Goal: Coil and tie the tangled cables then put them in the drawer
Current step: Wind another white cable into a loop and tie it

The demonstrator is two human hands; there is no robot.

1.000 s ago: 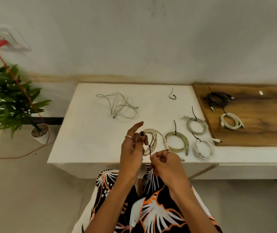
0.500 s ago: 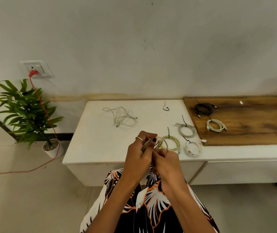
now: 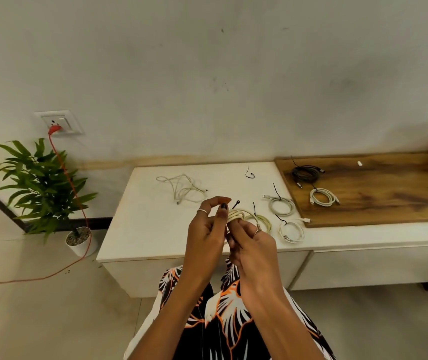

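Matt white laminate on cabinet top (image 3: 155, 224), smooth, faintly scuffed. Adjoining wooden board (image 3: 379, 198) dark-grained, satin sheen. Coiled cable (image 3: 236, 214) in cream plastic sheath, smooth; black tie (image 3: 235, 204) probably plastic, too small to confirm. Wall (image 3: 207, 74) in matt paint, marked. Printed cloth (image 3: 223, 320) over lap, soft, unglossed.

tangled cable (image 3: 181, 189) on cabinet (image 3: 155, 229), coiled cables (image 3: 281, 206) right of it

A scuffed pale wall (image 3: 207, 74) backs a white cabinet (image 3: 155, 229), potted plant (image 3: 41, 188) and tiled floor (image 3: 39, 307).
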